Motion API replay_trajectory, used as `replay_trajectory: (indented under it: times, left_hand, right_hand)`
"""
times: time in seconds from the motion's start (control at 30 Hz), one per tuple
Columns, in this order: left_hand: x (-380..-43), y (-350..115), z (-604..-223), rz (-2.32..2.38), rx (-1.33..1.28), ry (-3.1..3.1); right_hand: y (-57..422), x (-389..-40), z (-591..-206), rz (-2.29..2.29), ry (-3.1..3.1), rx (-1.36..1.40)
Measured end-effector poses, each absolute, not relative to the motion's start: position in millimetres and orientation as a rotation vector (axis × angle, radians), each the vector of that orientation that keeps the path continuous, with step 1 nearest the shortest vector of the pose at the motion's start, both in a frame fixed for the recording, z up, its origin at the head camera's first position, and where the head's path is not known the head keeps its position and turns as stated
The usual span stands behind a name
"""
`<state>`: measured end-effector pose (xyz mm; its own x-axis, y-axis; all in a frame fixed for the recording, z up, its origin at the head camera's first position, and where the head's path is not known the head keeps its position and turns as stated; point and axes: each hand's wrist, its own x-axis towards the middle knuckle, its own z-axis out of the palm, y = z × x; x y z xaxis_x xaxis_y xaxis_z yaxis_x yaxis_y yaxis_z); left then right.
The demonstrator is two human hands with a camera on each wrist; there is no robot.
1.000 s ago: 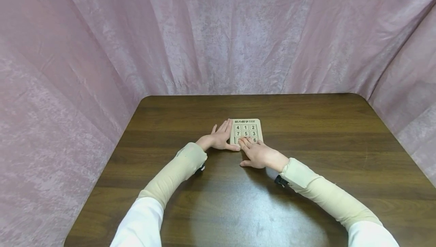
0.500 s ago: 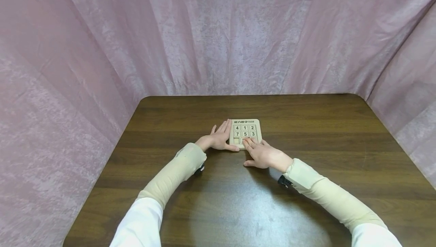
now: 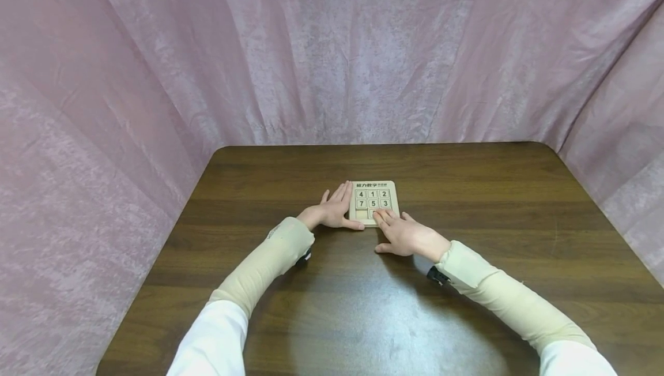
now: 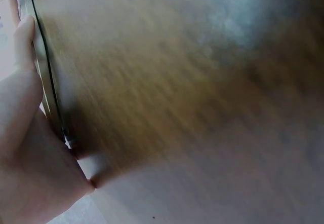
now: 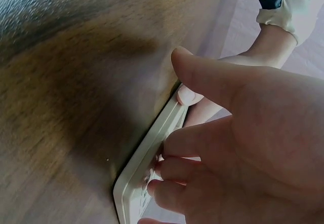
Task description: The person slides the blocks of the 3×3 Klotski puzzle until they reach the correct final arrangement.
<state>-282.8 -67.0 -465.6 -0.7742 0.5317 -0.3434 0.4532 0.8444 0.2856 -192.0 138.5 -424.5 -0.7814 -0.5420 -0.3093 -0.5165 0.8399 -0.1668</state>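
A cream number slide puzzle (image 3: 395,191) lies flat on the table, its upper rows reading 4 1 2 and 7 5 3. In the bottom row the left cell is vacant; a tile shows in the middle, and fingers cover the right cell. My left hand (image 3: 336,211) rests against the puzzle's left side, fingers straight, thumb along the near edge. Fingertips of my right hand (image 3: 402,235) touch the bottom row from the near right, the thumb apart from the board. The right wrist view shows these fingers (image 5: 177,171) over the puzzle's edge (image 5: 144,155).
The dark wood table (image 3: 290,174) has rounded far corners. Pink velvet curtains (image 3: 332,53) hang behind it and at both sides. Both forearms wear pale sleeves (image 3: 264,266), with a dark device (image 3: 438,275) at the right wrist.
My right fingertips have moved right along the bottom row. A tile has slid from the left cell to the middle, leaving the left cell vacant. The left hand stays in place.
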Motion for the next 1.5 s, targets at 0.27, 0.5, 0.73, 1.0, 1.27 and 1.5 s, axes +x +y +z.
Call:
replay_trajectory:
  times: [0.27,0.5,0.73,1.0,1.27,1.5]
  left_hand:
    - [-283,-68,-465,0.267,0.727,2.607]
    - [-283,-66,-466,0.272,0.723,2.587]
    - [-283,-66,-465,0.258,0.728,2.591]
    - [-281,-68,-463,0.261,0.727,2.593]
    - [-280,-68,-463,0.267,0.737,2.601]
    - [-281,-67,-464,0.253,0.739,2.611]
  right_hand:
    - [137,-193,-422,-0.103,2.664,-0.784]
    - [133,-198,-424,-0.116,2.669,-0.820]
    - [127,-203,-428,-0.130,2.668,-0.832]
    - [121,-209,-429,-0.112,2.665,-0.829]
    - [119,-214,-431,-0.083,2.688,-0.848]
    - [118,-219,-432,-0.075,2.683,-0.847]
